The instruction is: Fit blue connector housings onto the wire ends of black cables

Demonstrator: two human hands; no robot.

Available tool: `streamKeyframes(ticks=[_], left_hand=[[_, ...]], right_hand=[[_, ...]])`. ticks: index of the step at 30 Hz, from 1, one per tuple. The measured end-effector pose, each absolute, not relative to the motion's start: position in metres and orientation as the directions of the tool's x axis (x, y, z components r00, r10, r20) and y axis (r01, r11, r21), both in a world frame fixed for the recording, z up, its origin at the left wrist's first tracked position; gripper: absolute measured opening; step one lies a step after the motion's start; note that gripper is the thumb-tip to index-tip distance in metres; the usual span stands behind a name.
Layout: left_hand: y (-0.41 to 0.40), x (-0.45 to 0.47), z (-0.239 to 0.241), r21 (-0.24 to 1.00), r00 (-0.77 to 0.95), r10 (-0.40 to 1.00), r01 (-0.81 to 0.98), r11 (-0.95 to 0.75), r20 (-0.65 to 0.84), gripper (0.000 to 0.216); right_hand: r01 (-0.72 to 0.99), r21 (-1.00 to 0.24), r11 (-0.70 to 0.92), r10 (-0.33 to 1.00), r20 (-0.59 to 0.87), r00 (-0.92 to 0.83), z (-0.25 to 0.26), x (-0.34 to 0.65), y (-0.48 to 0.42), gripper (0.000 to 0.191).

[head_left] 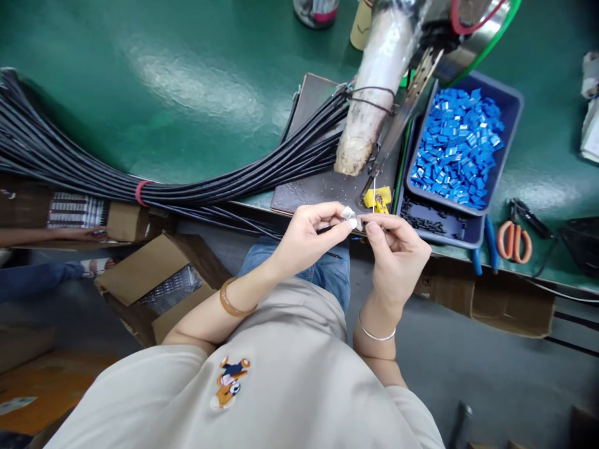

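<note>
My left hand (306, 237) is closed in a pinch on the end of a thin black cable (333, 229), its fingertips taped white. My right hand (397, 252) is closed too, its thumb and forefinger meeting the left fingertips at the cable's end; what it pinches is too small to make out. Both hands hover just off the front edge of the green bench, above my lap. A thick bundle of black cables (196, 187), bound with a red band (140, 192), sweeps from the far left toward my hands.
A blue tray of small blue parts (456, 146) sits at the right over a tray of black parts (433, 223). A wrapped lever tool (374, 93) stands on a dark plate (318, 184). Orange-handled snips (513, 240) lie right. Open cardboard boxes (154, 274) sit left.
</note>
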State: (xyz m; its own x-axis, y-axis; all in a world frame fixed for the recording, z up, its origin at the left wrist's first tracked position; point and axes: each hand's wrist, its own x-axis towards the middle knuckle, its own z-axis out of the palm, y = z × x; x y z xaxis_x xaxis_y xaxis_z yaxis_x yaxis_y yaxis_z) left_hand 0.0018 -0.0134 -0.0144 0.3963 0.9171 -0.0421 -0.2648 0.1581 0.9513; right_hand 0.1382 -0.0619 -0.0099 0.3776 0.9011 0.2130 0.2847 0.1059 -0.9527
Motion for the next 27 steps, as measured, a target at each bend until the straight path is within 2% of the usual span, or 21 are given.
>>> streamKeyframes(ticks=[9,15,23,27], left_hand=[[-0.0159,0.0025,-0.016,0.96,0.393,0.919,-0.26,0.101,0.01,0.012],[-0.0178,0.0019,-0.0185,0.973,0.397,0.916,-0.228,0.047,0.048,0.012],[-0.0229,0.0031,-0.0208,0.997,0.378,0.922,-0.038,-0.073,0.081,0.015],[-0.0234,0.004,-0.0212,0.999,0.388,0.921,-0.025,-0.024,0.032,0.016]], right_hand=[[0.198,-0.97,0.144,0.905,0.21,0.37,-0.0131,0.1368,-0.0619,0.006],[0.255,-0.957,0.135,0.905,0.224,0.361,-0.0114,0.1377,-0.0637,0.005],[0.319,-0.942,0.105,0.906,0.223,0.359,-0.0137,0.1389,-0.0661,0.008],[0.392,-0.915,0.096,0.912,0.239,0.335,-0.01,0.1403,-0.0678,0.01]])
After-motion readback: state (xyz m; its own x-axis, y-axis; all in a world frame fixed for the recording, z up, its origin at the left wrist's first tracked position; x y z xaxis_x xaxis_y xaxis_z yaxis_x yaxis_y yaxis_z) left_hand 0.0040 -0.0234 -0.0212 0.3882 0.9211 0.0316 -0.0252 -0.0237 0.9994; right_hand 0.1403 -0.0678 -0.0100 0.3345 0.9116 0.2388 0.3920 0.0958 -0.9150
